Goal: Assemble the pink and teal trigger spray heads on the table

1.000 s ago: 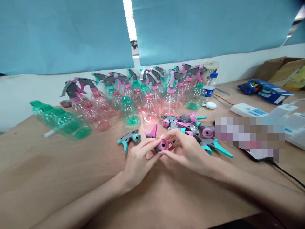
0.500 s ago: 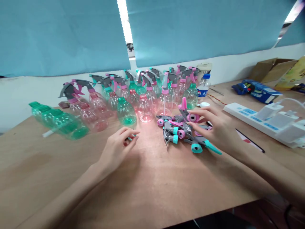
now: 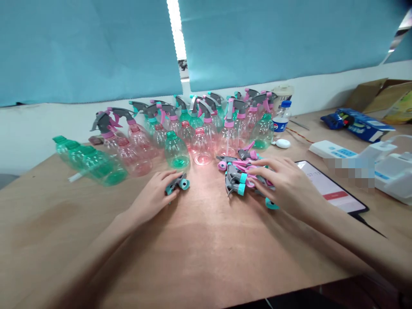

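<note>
My left hand (image 3: 153, 195) lies on the wooden table (image 3: 199, 257) with its fingers curled over a grey spray head with a teal cap (image 3: 179, 183). My right hand (image 3: 286, 186) rests flat, fingers stretched out, on a pile of loose grey spray heads with pink and teal parts (image 3: 240, 169). Just behind the pile stand several clear pink and green spray bottles (image 3: 199, 128), most with trigger heads fitted. A green bottle (image 3: 175, 150) and a pink bottle (image 3: 201, 146) in front have no heads.
Green bottles (image 3: 90, 159) lie on their sides at the left. A phone with a lit screen (image 3: 331, 186) lies right of my right hand. Further right are a white power strip (image 3: 334, 150), a blue packet (image 3: 357, 122) and a cardboard box (image 3: 376, 92).
Both hands held one pink-capped spray head together a second ago. The right hand carried it to the pile and now lies on it; the left hand moved to the grey and teal head.
</note>
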`<control>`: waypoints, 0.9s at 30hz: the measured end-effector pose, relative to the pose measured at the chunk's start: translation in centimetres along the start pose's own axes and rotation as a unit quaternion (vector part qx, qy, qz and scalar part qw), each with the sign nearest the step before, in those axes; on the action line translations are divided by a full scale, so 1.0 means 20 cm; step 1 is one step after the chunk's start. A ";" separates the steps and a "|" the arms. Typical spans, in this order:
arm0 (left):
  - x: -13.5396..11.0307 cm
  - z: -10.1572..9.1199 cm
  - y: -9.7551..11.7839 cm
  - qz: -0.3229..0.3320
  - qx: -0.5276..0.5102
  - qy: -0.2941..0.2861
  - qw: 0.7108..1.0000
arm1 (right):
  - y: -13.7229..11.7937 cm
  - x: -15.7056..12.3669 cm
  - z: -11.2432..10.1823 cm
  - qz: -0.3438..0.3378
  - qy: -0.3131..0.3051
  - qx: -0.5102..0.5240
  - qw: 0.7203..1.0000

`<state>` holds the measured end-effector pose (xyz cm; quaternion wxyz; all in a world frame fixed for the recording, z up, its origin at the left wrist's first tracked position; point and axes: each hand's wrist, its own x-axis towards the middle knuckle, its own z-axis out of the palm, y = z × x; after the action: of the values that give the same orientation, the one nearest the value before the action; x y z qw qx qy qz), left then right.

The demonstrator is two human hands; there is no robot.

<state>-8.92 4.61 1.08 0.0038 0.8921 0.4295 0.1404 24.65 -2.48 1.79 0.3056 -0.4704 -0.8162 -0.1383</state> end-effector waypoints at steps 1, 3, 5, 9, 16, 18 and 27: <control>0.02 0.01 -0.01 0.020 0.006 -0.015 1.000 | -0.02 0.02 0.00 0.000 0.002 0.022 1.000; 0.07 0.02 -0.02 0.047 0.017 -0.038 0.998 | -0.08 0.06 0.02 -0.001 -0.005 0.069 0.998; 0.11 0.02 0.00 0.067 0.014 -0.044 0.997 | -0.13 0.09 0.06 0.004 -0.037 0.121 0.992; 0.09 -0.02 0.14 0.078 -0.049 0.022 0.996 | -0.23 0.14 0.15 0.018 -0.097 0.232 0.968; -0.08 -0.02 0.37 0.050 -0.098 0.168 0.980 | -0.36 0.12 0.21 0.005 -0.076 0.319 0.945; -0.11 0.00 0.38 0.045 -0.096 0.187 0.977 | -0.37 0.10 0.21 -0.008 -0.064 0.306 0.950; -0.12 0.04 0.38 0.056 -0.058 0.240 0.967 | -0.42 0.05 0.24 -0.018 -0.058 0.284 0.957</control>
<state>-4.26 -1.97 0.68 -0.0553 0.8531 0.3582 0.3752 15.26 -3.67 -0.74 0.3760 -0.3565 -0.8467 0.1209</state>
